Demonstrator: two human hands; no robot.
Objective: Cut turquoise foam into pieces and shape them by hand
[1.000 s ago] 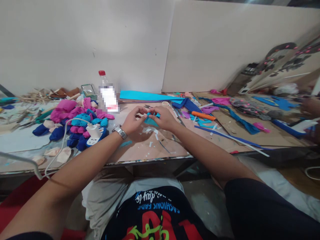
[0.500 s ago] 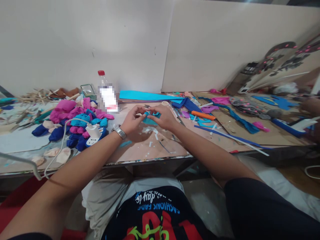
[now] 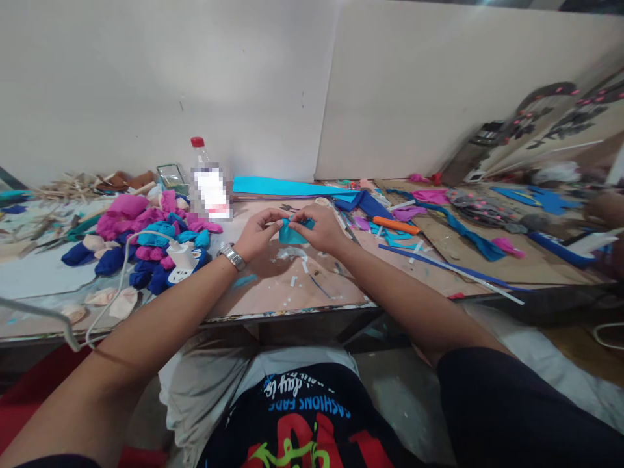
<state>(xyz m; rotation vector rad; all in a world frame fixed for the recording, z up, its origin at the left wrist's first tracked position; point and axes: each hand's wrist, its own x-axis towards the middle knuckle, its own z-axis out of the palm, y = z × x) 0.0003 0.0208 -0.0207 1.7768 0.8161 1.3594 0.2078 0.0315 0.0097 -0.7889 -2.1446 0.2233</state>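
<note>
A small piece of turquoise fabric or paper (image 3: 291, 235) is held just above the table, its lower part hanging down between my two hands. My left hand (image 3: 263, 233), with a metal watch on the wrist, pinches its left upper edge. The fingers of my right hand (image 3: 319, 226) are closed on the upper right part and cover some of it. Below it, white scraps (image 3: 292, 253) and a thin dark strip (image 3: 319, 286) lie on the brown table covering (image 3: 273, 296).
To the left are a pile of pink and blue fabric bundles (image 3: 129, 218), a white power strip (image 3: 182, 263) with a cable, and a red-capped bottle (image 3: 209, 182). A long blue sheet (image 3: 287, 187) lies behind my hands. An orange-handled tool (image 3: 397, 225) and blue strips are on the right.
The turquoise piece has been turned so that more of its flat surface shows below my fingers. Both hands have shifted only slightly.
</note>
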